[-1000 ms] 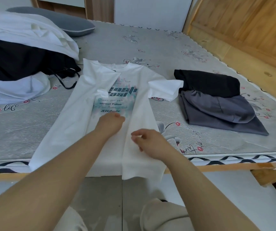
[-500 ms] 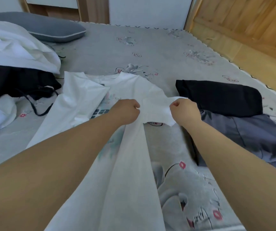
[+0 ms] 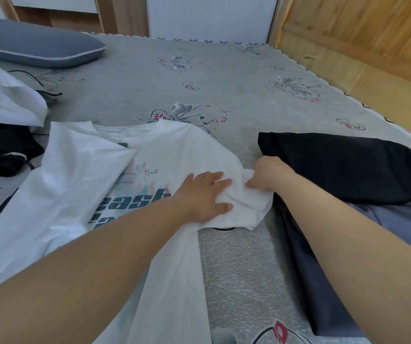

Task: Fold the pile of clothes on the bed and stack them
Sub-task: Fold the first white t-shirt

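From the head camera, a white printed T-shirt [image 3: 105, 170] lies spread on the bed [image 3: 224, 78], its body running from mid-mattress down to the near edge, with one side already folded inward over the print. The left hand [image 3: 204, 194] lies flat on the shirt with fingers straight, pressing the cloth down just where the sleeve [image 3: 246, 204] meets the body. The right hand [image 3: 269, 175] has its fingers curled onto that bunched sleeve and appears to be pinching it, though the fingertips are partly buried in the folds, so the exact hold is hard to read. Just beside the sleeve, toward the bed's right edge, sit a folded black garment [image 3: 343, 165] and a grey-blue garment [image 3: 348, 256], the start of the stack. At the left edge the unfolded pile [image 3: 3, 115] of white and dark clothes waits, with a grey pillow [image 3: 38, 45] at the far left corner. I judge the shirt to be thin, light, limp cotton: it will not hold a crease by itself, will drag and wrinkle if pulled by one point, and is best taken by seams, the sleeve hem and shoulder, while a flat palm anchors the body. Open mattress beyond the collar gives free room for the fold; the right is tight against the folded clothes, and the shirt's lower part reaches the near edge, where it could slide off.
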